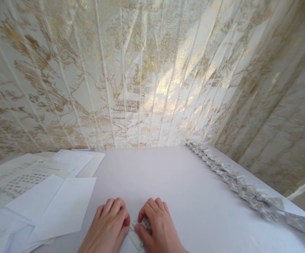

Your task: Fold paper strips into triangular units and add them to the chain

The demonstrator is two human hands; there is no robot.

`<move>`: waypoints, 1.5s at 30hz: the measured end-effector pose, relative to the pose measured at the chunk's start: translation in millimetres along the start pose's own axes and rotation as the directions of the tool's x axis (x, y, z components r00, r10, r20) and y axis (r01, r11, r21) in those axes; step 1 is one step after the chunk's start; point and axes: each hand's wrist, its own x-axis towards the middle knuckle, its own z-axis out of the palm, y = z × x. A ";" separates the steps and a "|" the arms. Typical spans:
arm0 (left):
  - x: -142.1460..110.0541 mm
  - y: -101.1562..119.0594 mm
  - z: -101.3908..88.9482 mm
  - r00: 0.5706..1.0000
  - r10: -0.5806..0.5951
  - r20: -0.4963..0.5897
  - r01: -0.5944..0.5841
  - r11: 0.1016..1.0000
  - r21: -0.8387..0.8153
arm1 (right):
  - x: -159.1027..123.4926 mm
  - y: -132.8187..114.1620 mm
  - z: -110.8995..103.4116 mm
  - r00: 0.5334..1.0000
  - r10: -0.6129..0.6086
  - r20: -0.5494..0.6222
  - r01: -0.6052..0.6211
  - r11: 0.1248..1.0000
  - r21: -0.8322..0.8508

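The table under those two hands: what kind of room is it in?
Possibly a home or craft room: patterned curtains, a white table and loose papers.

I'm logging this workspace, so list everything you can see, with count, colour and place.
Table: one, white, under everything.
Patterned covering: count unclear, white and gold, behind and right.
Blank sheets: several, overlapping, white, left.
Printed sheet: at least one, off-white with dark marks, left.
Folded pieces: many, greyish, lined along the right edge.
Small piece: one, greyish, between the hands.
Left hand: one, bare, lower centre.
Right hand: one, bare, beside it.
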 end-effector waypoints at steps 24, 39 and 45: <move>1.8 4.6 -5.9 0.998 -0.008 0.055 0.007 1.000 0.018 | -0.5 -3.9 -4.2 1.000 0.006 0.019 -0.006 1.000 -0.001; -0.2 6.8 6.6 0.997 -0.009 -0.080 0.007 1.000 -0.030 | 1.3 -3.6 -10.9 0.998 0.050 0.037 -0.054 0.991 0.120; -2.7 -9.6 28.2 0.985 0.077 -0.156 -0.096 0.988 -0.120 | -0.8 7.2 -18.4 0.998 0.052 0.040 -0.058 0.983 0.172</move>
